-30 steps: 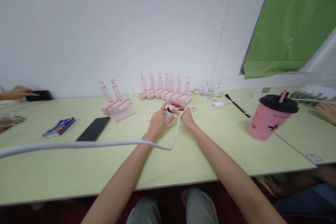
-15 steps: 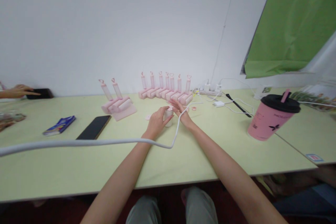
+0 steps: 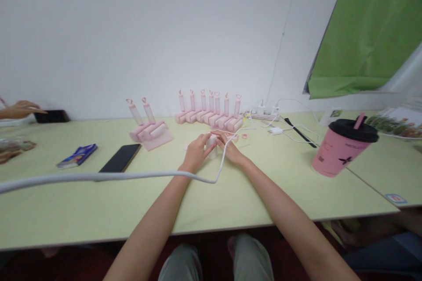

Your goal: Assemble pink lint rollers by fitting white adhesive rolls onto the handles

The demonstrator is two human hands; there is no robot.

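A small whitish-pink cylinder [image 3: 213, 153] stands upright on the table between my hands. My left hand [image 3: 195, 153] is closed around its left side, thumb in front. My right hand [image 3: 230, 150] has its fingers pressed to the top and right side, partly behind the white cable. Just beyond the hands, a pink part [image 3: 232, 136] and a small pink ring [image 3: 244, 136] lie on the table. A row of pink cylindrical holders [image 3: 209, 117] with upright clear tubes [image 3: 216, 103] and pink loop tops stands behind.
Two more tube holders [image 3: 149, 131] stand left on a pink sheet. A phone [image 3: 121, 158], blue packet [image 3: 78, 156] and pink cup [image 3: 341, 149] lie or stand around. A white cable [image 3: 138, 176] crosses in front. Chargers [image 3: 275, 131] are at back right; another person's hand [image 3: 23, 109] is far left.
My right hand's fingers have bent from stretched out to closed onto the cylinder's top. My left hand stays around it. The view has shifted slightly.
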